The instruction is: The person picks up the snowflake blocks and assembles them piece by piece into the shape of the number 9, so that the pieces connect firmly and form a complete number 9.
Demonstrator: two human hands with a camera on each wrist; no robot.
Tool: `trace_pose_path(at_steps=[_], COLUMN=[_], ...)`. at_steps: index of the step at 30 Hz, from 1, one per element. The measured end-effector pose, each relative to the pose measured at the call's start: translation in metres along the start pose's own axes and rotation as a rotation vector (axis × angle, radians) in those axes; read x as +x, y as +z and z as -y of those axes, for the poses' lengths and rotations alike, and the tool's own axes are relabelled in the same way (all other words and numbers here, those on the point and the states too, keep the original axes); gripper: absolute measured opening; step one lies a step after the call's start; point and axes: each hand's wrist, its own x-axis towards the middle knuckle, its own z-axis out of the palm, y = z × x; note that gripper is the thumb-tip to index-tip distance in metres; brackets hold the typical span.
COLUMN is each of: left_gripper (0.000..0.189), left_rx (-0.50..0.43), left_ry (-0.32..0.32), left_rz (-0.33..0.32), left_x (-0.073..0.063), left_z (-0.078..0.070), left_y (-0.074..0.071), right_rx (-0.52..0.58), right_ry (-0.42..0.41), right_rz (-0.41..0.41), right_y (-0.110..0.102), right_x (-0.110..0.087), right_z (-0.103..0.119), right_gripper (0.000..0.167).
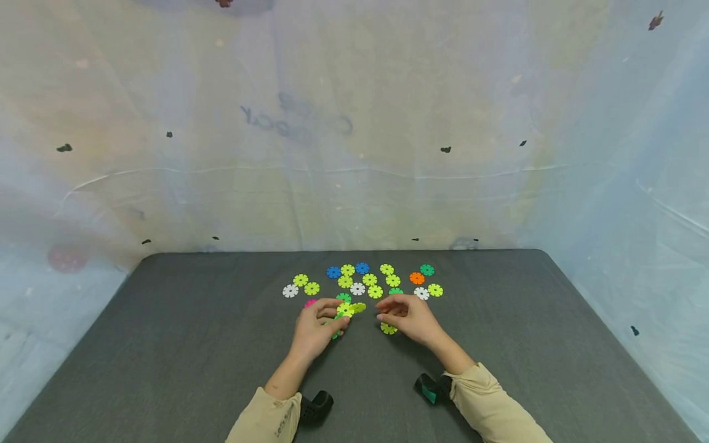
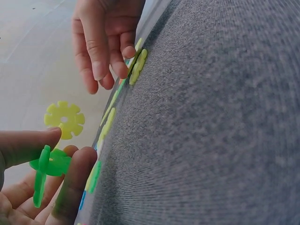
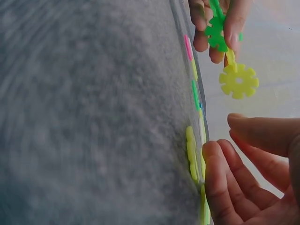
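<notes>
On a grey table (image 1: pixel 166 344), the head view counts twenty loose notched discs: ten yellow discs (image 1: pixel 375 291), three green discs (image 1: pixel 427 270), three white discs (image 1: pixel 290 291), two blue discs (image 1: pixel 362 268), one orange disc (image 1: pixel 416 279) and one pink disc (image 1: pixel 310 303); the left hand (image 1: pixel 314 329) pinches a joined cluster (image 1: pixel 345 309); the right hand (image 1: pixel 414 319) hovers empty just right of it, near the closest yellow disc, the two hands well apart. From the left wrist, two green pieces (image 2: pixel 41 183), interlocked, sit between left thumb and fingers; a yellow one juts past the thumb tip. From the right wrist, two yellow pieces (image 3: pixel 239 81) end the cluster, beyond the right thumb, untouched by it; thumb and fingertips are parted.
</notes>
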Motion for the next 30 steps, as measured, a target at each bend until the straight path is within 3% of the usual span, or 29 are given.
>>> trace_pose_path(at_steps=[10,20,30], left_gripper=[0.036,0.036,0.036], left_rx=[0.021,-0.014,-0.049], left_ry=[0.0,-0.013,-0.019], left_rz=[-0.003,-0.001,0.006], left_x=[-0.001,-0.001,-0.002], left_z=[0.0,-0.001,-0.003], left_y=[0.0,0.001,0.001], right_rx=[-0.049,-0.16,-0.186], right_ry=[-0.006,-0.011,-0.06], right_rz=[0.017,0.041,0.092], right_y=[-0.004,-0.01,-0.015], right_x=[-0.002,-0.005,-0.008], right_z=[-0.001,0.0,-0.004], right_gripper=[0.022,0.022,0.028])
